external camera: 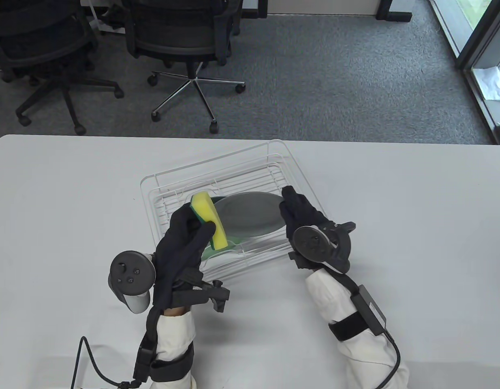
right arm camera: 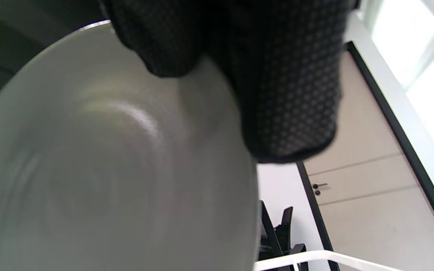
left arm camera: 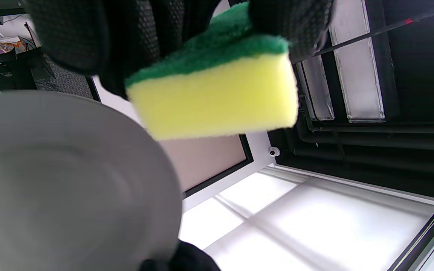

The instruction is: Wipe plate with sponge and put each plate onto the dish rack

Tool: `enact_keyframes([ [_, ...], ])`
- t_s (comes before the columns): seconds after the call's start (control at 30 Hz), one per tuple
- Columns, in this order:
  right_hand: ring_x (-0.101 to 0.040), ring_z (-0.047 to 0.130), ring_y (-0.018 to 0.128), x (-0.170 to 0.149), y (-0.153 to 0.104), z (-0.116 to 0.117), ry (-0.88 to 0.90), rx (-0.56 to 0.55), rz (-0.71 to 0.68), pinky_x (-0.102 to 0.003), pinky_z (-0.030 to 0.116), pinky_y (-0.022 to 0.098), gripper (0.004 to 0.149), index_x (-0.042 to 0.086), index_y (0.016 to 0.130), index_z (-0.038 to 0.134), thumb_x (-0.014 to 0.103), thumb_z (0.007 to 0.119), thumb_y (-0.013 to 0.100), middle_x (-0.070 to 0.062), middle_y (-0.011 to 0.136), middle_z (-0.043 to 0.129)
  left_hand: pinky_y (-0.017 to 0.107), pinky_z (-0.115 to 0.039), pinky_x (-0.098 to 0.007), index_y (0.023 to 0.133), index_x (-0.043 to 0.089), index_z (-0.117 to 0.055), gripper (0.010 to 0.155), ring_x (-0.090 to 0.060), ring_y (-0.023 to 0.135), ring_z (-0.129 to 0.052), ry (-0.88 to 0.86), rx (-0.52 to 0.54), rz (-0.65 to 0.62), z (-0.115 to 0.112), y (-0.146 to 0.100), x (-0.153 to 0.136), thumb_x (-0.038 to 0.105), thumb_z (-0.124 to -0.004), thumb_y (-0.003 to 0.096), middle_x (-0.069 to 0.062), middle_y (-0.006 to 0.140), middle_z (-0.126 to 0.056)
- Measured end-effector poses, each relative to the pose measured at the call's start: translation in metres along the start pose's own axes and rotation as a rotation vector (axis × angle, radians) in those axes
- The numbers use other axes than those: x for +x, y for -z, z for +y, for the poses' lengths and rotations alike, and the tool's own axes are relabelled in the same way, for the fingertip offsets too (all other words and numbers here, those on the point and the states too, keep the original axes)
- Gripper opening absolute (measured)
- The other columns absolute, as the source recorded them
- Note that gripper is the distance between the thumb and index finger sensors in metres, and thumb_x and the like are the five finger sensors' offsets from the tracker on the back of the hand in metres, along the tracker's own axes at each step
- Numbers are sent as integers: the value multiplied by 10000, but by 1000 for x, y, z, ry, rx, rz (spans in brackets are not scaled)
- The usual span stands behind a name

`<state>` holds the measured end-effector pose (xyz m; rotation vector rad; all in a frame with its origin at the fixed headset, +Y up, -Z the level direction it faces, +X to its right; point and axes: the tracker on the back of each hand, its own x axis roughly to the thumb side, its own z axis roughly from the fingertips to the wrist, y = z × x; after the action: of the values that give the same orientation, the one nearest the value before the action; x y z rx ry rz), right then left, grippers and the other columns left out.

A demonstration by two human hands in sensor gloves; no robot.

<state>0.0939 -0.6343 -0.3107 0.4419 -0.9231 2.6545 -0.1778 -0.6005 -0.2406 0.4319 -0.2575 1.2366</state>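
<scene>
My left hand [external camera: 189, 239] grips a yellow sponge [external camera: 211, 221] with a green scouring side, held on edge over the white wire dish rack [external camera: 292, 160]. In the left wrist view the sponge [left arm camera: 217, 98] sits between my gloved fingers [left arm camera: 134, 34], close to the grey plate [left arm camera: 62, 180]. My right hand [external camera: 300, 212] grips the right rim of that grey plate [external camera: 248, 214], tilted above the rack. A green plate [external camera: 221, 248] lies in the rack beneath it. The right wrist view shows the grey plate [right arm camera: 100, 177] with my fingers [right arm camera: 285, 82] curled on its rim.
The rack stands mid-table on a white table [external camera: 416, 210]. Beyond the far edge are grey carpet and two office chairs [external camera: 185, 40]. A rack wire [right arm camera: 315, 258] shows at the bottom of the right wrist view.
</scene>
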Motion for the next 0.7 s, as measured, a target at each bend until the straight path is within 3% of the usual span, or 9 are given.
enact_keyframes([
  [0.37,-320,1076,522,34,1,41,-22,107,-76,-328,999,341,402,103,896,789,238,789,517,-193,718,980,496,-863,-499,1042,-71,-641,736,-413,687,-987,-15,-22,11,-4,0,-1,446,-762,533,-280,890,-892],
  [0.7,-299,1074,570,43,2,55,87,207,-30,-346,989,377,406,152,860,859,287,840,477,-136,737,1013,496,-863,-500,1043,-72,-641,738,-413,688,-986,-1,-56,8,-13,1,1,450,-759,535,-282,890,-891],
])
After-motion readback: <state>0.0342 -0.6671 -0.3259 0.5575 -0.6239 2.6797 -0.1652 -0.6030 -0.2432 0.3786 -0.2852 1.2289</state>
